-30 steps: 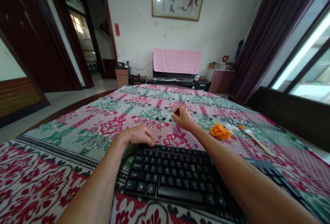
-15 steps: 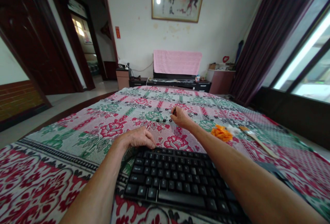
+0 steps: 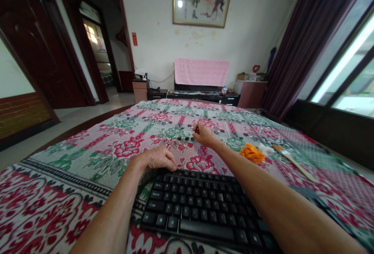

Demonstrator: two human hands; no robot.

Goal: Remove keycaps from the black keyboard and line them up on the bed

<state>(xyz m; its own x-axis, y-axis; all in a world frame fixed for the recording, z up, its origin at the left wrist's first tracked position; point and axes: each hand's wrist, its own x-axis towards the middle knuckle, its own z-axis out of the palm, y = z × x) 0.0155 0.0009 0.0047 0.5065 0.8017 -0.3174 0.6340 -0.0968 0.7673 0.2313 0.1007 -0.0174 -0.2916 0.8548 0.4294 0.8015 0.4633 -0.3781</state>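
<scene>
A black keyboard [image 3: 201, 205] lies on a floral cloth close in front of me. My left hand [image 3: 156, 159] rests with curled fingers on the keyboard's far left corner. My right hand [image 3: 203, 135] reaches past the keyboard and pinches a small dark object, possibly a thin tool or a keycap, right beside several small black keycaps [image 3: 184, 138] lying loose on the cloth. What the fingers hold is mostly hidden.
The floral cloth [image 3: 87, 160] covers a wide table. An orange cloth [image 3: 250, 153], a white wad [image 3: 265, 149] and a brush with a wooden handle [image 3: 292, 159] lie to the right. A TV stand with a pink cover [image 3: 201, 73] stands by the far wall.
My right hand has shifted slightly left and down toward the loose keycaps. My left hand has stayed on the keyboard corner. The camera view has tilted a little.
</scene>
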